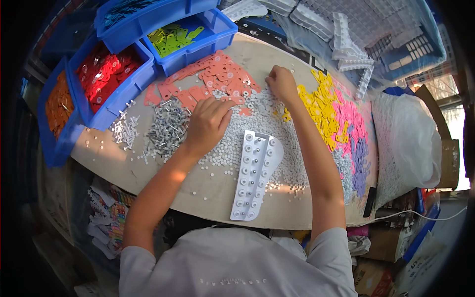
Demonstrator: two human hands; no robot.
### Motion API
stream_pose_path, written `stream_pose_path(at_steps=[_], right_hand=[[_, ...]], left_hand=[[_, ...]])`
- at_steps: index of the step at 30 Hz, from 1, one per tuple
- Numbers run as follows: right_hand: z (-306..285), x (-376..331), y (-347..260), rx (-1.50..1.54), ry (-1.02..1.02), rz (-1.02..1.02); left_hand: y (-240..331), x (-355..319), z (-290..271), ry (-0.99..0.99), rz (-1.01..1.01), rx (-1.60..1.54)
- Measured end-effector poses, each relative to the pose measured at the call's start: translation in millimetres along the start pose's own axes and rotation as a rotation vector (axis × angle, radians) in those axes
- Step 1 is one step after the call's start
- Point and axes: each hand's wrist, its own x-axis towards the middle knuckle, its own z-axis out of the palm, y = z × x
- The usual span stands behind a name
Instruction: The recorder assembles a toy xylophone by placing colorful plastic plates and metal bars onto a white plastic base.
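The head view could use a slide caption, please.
Left hand by coral tags, right hand near yellow tags, white studded tray on tabletop.

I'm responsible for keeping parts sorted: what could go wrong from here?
The yellow pieces border the pink pieces, so they might mix. The left hand is close to the silver screws and could scatter them. The white tray lies near the table's front edge; a bump might tip it off.

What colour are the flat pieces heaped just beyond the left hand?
The flat pieces are coral pink, best seen in the head view.
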Motion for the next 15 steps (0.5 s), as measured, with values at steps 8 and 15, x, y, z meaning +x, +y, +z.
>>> stream_pose_path(at_steps=[8,15], right_hand=[[-17,-40,-64,0.175,-0.004,-0.233],[4,-47,-67,-0.174,0.056,-0.426]], left_hand=[[-2,1,-3,0.042,0.012,0.004],[-2,0,0,0.019,-0.015,-0.007]])
